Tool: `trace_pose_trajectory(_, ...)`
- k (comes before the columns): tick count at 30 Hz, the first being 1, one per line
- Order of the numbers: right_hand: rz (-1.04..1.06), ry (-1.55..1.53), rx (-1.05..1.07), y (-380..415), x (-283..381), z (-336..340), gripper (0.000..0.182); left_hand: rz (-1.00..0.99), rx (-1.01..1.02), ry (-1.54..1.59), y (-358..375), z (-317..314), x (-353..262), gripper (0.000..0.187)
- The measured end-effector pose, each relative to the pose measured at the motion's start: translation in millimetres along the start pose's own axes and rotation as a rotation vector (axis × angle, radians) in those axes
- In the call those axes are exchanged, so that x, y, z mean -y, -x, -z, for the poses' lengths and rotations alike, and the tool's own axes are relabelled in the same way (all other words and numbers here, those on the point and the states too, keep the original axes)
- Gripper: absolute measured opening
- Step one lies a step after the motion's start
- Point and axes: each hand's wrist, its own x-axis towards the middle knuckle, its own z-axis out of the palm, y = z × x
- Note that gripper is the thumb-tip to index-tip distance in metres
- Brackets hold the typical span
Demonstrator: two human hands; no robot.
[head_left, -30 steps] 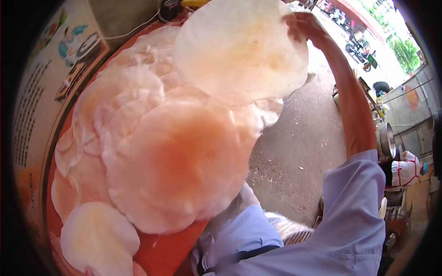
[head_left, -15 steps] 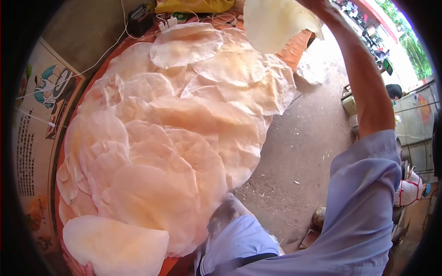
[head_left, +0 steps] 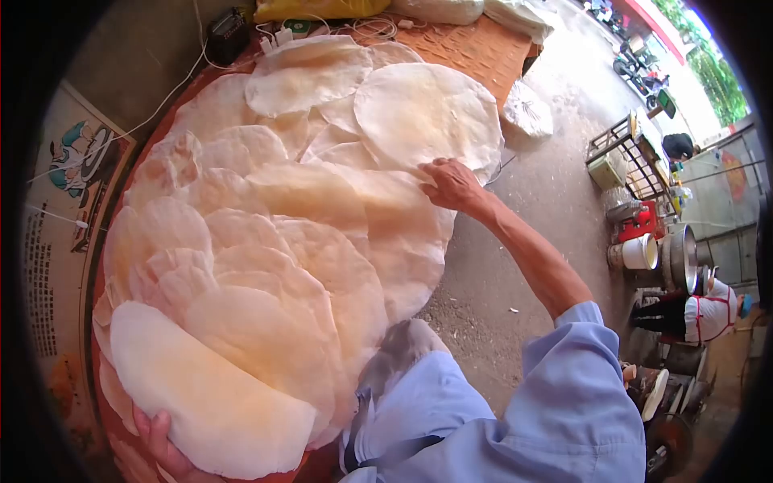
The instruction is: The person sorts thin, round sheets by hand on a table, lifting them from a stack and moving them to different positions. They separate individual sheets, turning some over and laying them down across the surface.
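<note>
Thin, pale, round flatbreads [head_left: 266, 322] lie overlapping across the table. My right hand [head_left: 455, 185], its fingers bent and drawn together, pinches the near edge of one broad round flatbread [head_left: 427, 113] spread on the far right of the pile. At the lower left my left hand [head_left: 165, 443] grips a flatbread [head_left: 205, 394] that looks folded over or half-round, fingertips showing at its near edge and the rest of the hand partly hidden. Another smaller round flatbread [head_left: 310, 76] rests at the back of the pile.
The orange table [head_left: 475, 52] shows at the far end, with a yellow bag [head_left: 322, 8], white cables and a black box [head_left: 229, 36] there. A poster board [head_left: 72, 193] lines the left side. On the right a person [head_left: 708, 314] in an apron is near pots and a white bucket [head_left: 640, 252].
My right hand has come down toward me from the upper right, and the flatbread it held up now lies on the pile. My left hand's flatbread has tilted and moved slightly up.
</note>
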Motion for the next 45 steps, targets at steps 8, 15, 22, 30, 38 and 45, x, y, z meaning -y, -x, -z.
trace_pose_trajectory(8,-0.384,-0.753,0.155,-45,73,23,0.049,-0.096,0.311,-0.33,-64,-144,-43,0.077)
trace_pose_trajectory(15,-0.568,-1.687,0.497,-105,22,49,0.078,-0.324,0.262,0.169,-150,-292,-54,0.058)
trace_pose_trajectory(22,-0.433,-2.671,0.299,-149,-85,79,0.078,-0.005,0.29,0.397,-214,-338,40,0.033)
trace_pose_trajectory(30,-0.522,-1.547,0.071,-175,-173,36,0.063,0.454,0.074,0.255,-168,-399,218,0.046)
trace_pose_trajectory(38,-0.09,-1.078,-0.105,-256,-152,122,0.044,0.288,0.103,0.222,-200,-427,156,0.037)
trace_pose_trajectory(45,-0.278,-0.864,-0.104,-273,-295,130,0.029,0.506,0.154,0.197,-181,-446,185,0.052)
